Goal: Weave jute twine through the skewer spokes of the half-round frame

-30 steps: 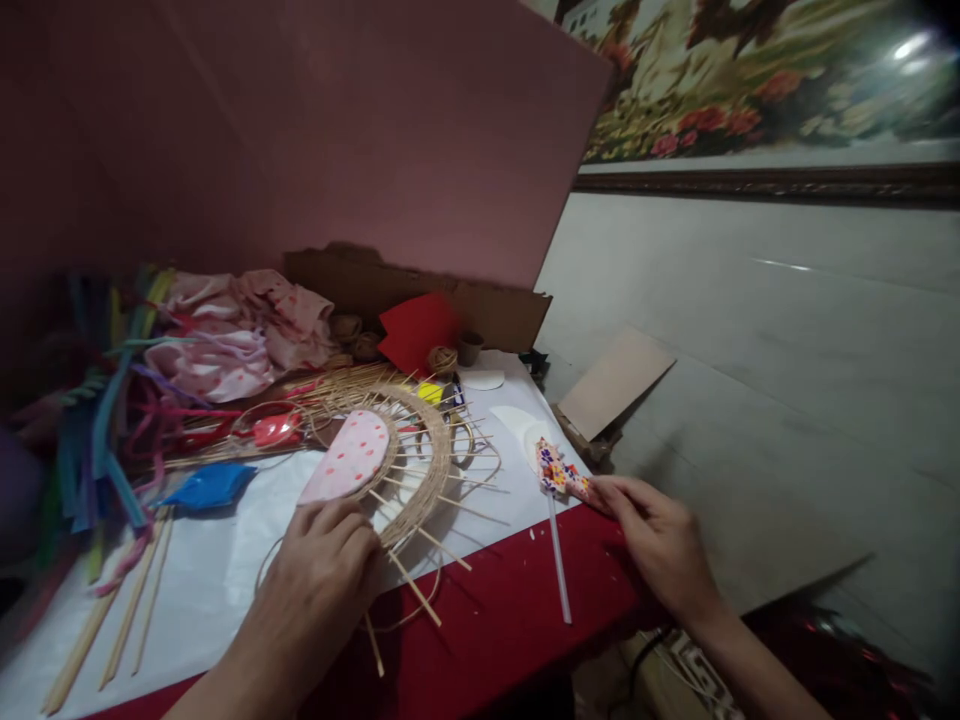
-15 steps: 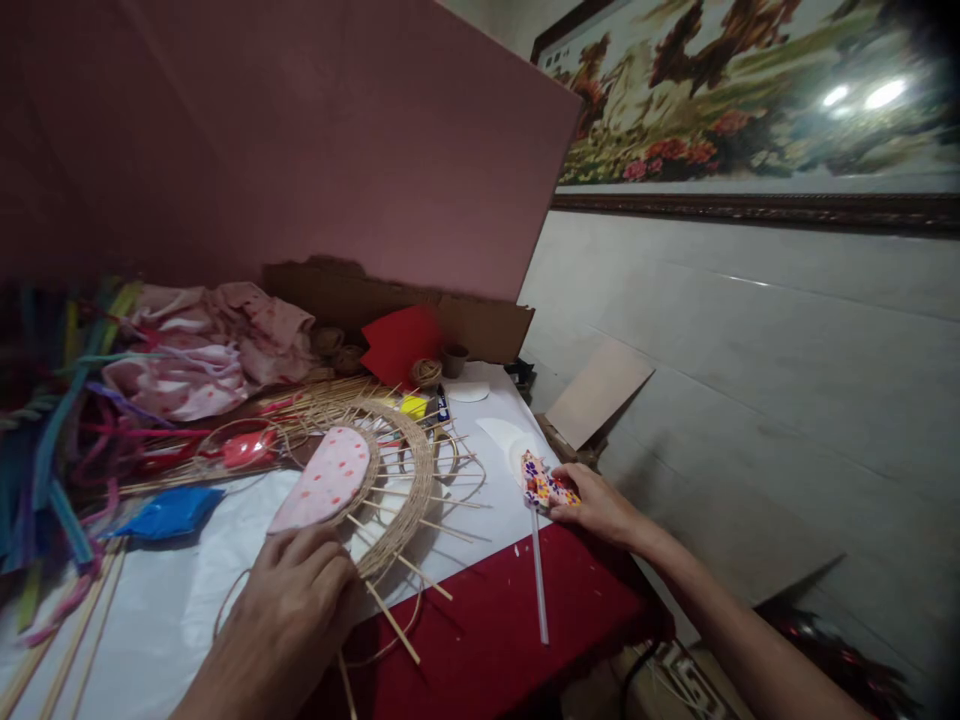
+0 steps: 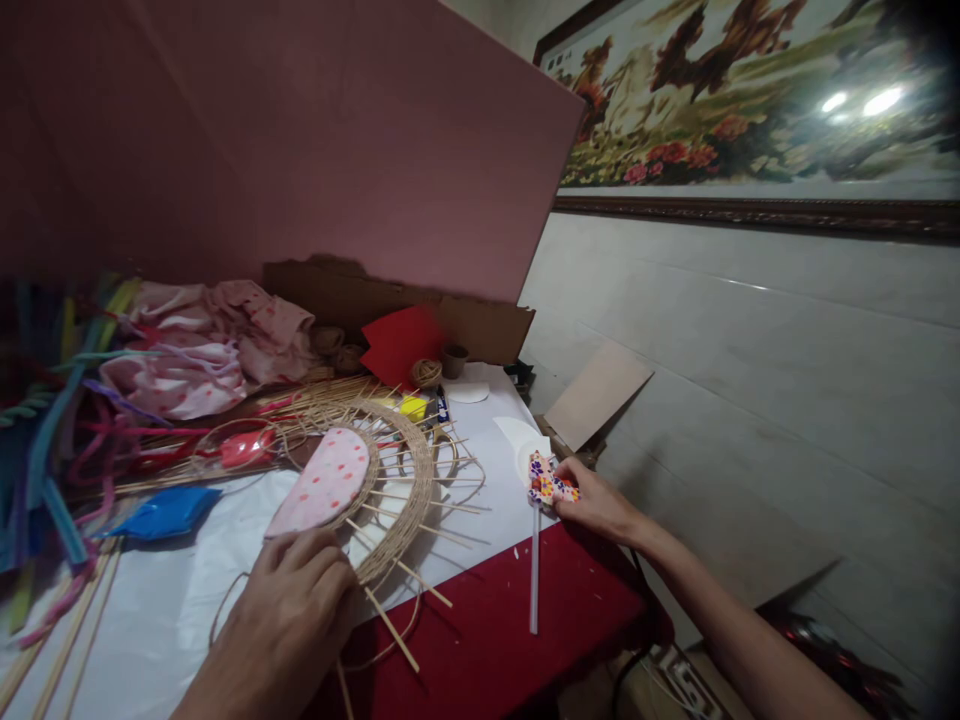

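The left grip point(image 3: 289, 595) is clamped on the near edge of a twine-woven stick frame point(image 3: 421, 470), by its polka-dot fabric panel point(image 3: 334, 472); the frame spreads ahead and rightward from there, over the desk point(image 3: 480, 635). The right grip point(image 3: 591, 500) is closed on the handle of a floral-patterned glue gun point(image 3: 541, 482), whose body lies just left of it, translucent glue stick point(image 3: 535, 575) pointing back toward the person
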The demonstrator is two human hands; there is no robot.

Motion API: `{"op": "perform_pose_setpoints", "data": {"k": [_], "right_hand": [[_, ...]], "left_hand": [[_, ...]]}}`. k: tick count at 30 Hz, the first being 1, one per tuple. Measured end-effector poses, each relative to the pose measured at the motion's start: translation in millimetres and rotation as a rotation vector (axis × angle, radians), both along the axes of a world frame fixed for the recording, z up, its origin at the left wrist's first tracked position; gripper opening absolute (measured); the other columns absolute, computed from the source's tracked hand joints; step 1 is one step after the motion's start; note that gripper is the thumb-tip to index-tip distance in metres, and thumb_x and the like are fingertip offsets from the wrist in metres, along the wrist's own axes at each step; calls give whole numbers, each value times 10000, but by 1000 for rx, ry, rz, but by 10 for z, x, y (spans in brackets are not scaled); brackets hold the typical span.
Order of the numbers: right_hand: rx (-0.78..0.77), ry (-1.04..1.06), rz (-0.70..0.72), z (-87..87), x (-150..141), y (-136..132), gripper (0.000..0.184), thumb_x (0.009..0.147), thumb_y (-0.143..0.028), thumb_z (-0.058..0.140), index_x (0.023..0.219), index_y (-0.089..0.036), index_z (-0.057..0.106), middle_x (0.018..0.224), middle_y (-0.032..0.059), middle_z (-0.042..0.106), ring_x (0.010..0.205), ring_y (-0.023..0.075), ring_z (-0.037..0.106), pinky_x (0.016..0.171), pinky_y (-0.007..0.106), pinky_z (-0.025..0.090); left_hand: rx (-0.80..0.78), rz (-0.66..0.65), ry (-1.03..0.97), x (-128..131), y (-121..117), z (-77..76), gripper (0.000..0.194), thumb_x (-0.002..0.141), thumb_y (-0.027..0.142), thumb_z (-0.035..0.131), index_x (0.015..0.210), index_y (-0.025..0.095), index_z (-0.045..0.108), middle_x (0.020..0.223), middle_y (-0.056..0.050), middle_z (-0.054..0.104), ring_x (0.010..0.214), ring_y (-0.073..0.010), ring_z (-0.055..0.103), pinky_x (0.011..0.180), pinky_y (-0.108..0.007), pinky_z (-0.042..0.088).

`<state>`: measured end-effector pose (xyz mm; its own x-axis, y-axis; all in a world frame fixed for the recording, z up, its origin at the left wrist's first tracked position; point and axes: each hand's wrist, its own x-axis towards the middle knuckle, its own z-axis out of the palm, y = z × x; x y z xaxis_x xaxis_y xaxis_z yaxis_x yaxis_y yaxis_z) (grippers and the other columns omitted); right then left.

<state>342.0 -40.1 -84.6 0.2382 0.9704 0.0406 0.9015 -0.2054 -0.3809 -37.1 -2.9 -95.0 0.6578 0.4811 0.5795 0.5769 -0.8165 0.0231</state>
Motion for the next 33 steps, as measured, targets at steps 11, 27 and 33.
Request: {"op": "perform_pose_setpoints", "data": {"k": [11,27,33], "right_hand": [[15,-120,-86,41,-65,-4,317,671,-251,513,985,-208,503,893,82,631,753,242,561,601,287,303],[-97,334,-23,56,-68,74,758,481,-178,678,1189,-118,412,1053,108,578,852,223,575,733,308,442],[-119,525,-62,-4,-63,77,674,482,-162,660,1122,-145,449,967,64,606,788,189,597,681,292,475]], "left_hand": [[-2,-21,-21,11,-20,-12,192,784,103,463,627,180,541,663,-33,598,773,-228,532,745,-388,332],[-28,-24,-84,55,-44,-48,261,823,101,415,599,173,528,622,-21,586,741,-208,526,739,-386,332],[-15,-9,-43,48,-48,-37,254,815,101,419,599,184,524,626,-27,584,763,-225,536,733,-389,340]]}}
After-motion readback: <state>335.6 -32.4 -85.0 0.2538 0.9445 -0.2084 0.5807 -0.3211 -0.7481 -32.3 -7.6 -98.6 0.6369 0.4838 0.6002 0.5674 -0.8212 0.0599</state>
